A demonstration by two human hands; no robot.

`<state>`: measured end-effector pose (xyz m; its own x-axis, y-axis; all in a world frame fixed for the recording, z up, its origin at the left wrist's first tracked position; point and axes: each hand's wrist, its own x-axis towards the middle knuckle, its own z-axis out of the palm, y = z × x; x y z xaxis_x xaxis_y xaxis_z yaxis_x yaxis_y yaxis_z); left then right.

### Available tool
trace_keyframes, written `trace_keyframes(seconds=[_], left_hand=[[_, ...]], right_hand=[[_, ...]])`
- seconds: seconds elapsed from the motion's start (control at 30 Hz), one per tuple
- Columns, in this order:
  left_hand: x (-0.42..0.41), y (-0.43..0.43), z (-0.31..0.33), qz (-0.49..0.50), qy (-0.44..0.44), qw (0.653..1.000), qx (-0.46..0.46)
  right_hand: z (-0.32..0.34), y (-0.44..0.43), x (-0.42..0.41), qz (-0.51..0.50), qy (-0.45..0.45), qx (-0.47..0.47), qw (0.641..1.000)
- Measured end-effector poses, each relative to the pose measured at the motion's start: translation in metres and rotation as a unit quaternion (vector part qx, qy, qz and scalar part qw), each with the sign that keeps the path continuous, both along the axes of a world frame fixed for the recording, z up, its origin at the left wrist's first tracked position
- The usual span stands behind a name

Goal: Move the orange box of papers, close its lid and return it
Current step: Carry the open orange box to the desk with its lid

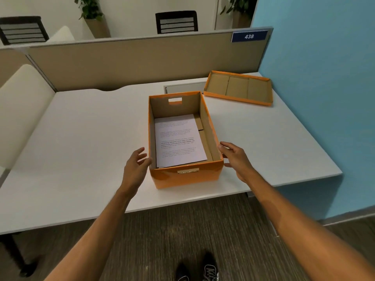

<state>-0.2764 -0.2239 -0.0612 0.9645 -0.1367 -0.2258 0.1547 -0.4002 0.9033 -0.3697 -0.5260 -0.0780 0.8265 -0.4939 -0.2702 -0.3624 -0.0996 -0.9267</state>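
An orange box (pixel 186 177) stands open near the front edge of the white desk (pixel 81 138), with printed papers (pixel 178 138) lying flat inside. Its orange lid (pixel 239 88) lies upside down at the back right of the desk, apart from the box. My left hand (pixel 136 165) is at the box's near left corner, fingers spread, at most brushing the wall. My right hand (pixel 235 157) is at the near right corner, fingers apart, fingertips close to the rim. Neither hand grips anything.
A beige partition (pixel 142 61) with a blue sign "438" runs along the desk's back. A blue wall (pixel 324 78) closes the right side. A cream chair (pixel 22 110) stands at the left. A grey cable flap (pixel 182 88) sits behind the box.
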Motion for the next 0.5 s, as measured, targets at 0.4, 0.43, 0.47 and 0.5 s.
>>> trace_keyframes(seconds=[0.4,0.43,0.47,0.5], left_hand=[[0.003,-0.097,0.05,-0.16,-0.242,0.953,0.091],[0.004,-0.108,0.052,-0.169,-0.243,0.951,0.085],[0.004,-0.12,0.054,-0.177,-0.243,0.951,0.075],[0.005,-0.132,0.056,-0.183,-0.242,0.951,0.064]], right_hand=[[0.044,-0.052,-0.012,-0.031,-0.036,-0.134,0.99],[0.047,-0.06,-0.011,-0.034,-0.039,-0.138,0.989],[0.05,-0.068,-0.009,-0.036,-0.043,-0.142,0.988],[0.052,-0.077,-0.007,-0.04,-0.046,-0.148,0.987]])
